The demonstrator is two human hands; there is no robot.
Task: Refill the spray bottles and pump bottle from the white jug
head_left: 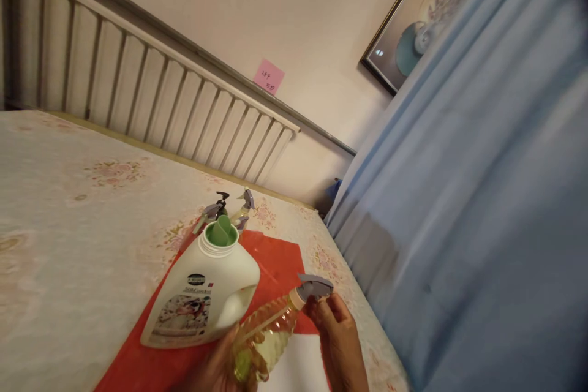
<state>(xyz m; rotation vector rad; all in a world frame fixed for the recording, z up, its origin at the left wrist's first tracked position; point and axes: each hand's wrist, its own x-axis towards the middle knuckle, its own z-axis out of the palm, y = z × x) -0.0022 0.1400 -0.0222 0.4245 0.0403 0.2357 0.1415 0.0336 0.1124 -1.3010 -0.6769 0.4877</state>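
Up top-left, a ribbed headboard [138, 92] runs along the wall, w/ a pink sticky note [268, 76] stuck above it. Below lies the bed [68, 208], covered w/ a pale flowered spread. On it sits a red sheet [275, 260], and on that a white jug [204, 294], tilted, cap off, w/ a green funnel [222, 230] in its neck. Just behind the jug lie several spray heads [229, 205], grey and clear; can't tell exact count.

Bottom centre, the left hand [215, 370] holds a spray bottle [266, 334] filled w/ yellowish liquid, fingers wrapped round its body from below. The bottle is tilted, its nozzle end pointing up-right, just beside the jug's base and above the red sheet. Its grey spray head [315, 286] is on the neck. The right hand [337, 337] grasps that head, fingers [321, 312] closed round it from below.

Further right, blue curtain [459, 208] fills most of the frame, blurred. Upper right, a framed picture [420, 18] hangs on the wall, partly hidden by the curtain.
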